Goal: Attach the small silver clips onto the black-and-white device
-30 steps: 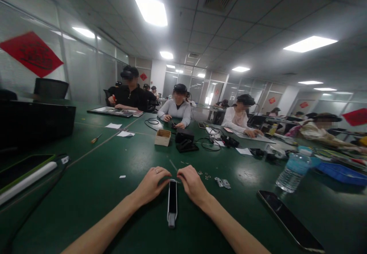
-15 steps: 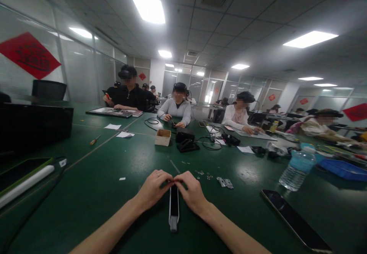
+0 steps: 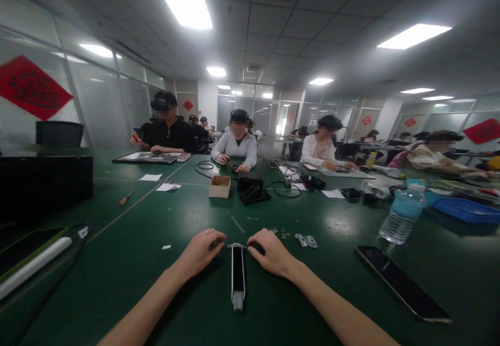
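Note:
A narrow device with a white rim, a black middle and a grey block at its near end (image 3: 238, 278) lies lengthwise before me on the green table (image 3: 195, 304). Across its far end a thin rod (image 3: 245, 247) sticks out on both sides. My left hand (image 3: 200, 252) is at the rod's left end, thumb and fingers curled into a pinch. At the right end, my right hand (image 3: 271, 252) is curled the same way. Whatever small part the fingertips hold is too small to make out. Beyond my right hand lie several small rings (image 3: 284, 234) and grey metal pieces (image 3: 307, 241).
To the right lie a phone (image 3: 402, 283), a water bottle (image 3: 404, 213) and a blue tray (image 3: 464, 210). Ahead stand a small box (image 3: 219, 187) and black equipment (image 3: 252, 187). A screwdriver (image 3: 127, 198) and a black monitor (image 3: 47, 187) are left. Co-workers sit across the table.
Both hands came together over the device's far end, then moved apart to either side of it. The rod across that end now shows. The view has shifted slightly.

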Demonstrator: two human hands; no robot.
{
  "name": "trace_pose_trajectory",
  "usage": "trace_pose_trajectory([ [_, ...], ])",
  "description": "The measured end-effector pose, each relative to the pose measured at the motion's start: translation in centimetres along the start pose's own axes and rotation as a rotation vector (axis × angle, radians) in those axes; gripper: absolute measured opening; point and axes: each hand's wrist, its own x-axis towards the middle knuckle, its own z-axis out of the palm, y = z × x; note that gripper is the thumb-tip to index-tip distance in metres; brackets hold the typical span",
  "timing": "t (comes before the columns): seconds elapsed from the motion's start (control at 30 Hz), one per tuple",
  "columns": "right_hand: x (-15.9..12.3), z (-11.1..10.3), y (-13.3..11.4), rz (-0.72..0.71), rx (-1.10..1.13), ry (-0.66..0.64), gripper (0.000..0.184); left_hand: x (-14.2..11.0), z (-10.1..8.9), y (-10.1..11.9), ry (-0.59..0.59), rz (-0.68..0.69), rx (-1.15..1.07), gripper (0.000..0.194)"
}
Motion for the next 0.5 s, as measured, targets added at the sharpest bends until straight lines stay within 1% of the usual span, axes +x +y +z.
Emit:
trace_pose_trajectory([
  [0.07,0.01,0.04,-0.35,0.007,-0.011,-0.036,0.016,-0.06,-0.18,-0.3,-0.071,0.003,0.008,0.017],
  [0.13,0.12,0.25,-0.68,0.012,-0.018,-0.042,0.016,-0.11,-0.25,-0.36,-0.116,0.012,0.014,0.016],
  [0.3,0.28,0.59,-0.88,0.033,-0.001,-0.018,0.016,-0.08,-0.05,-0.22,-0.132,0.008,-0.007,0.016],
  [0.5,0.26,0.62,-0.67,0.038,0.021,-0.018,0.015,0.04,0.37,-0.8,-0.139,0.012,-0.017,0.016],
])
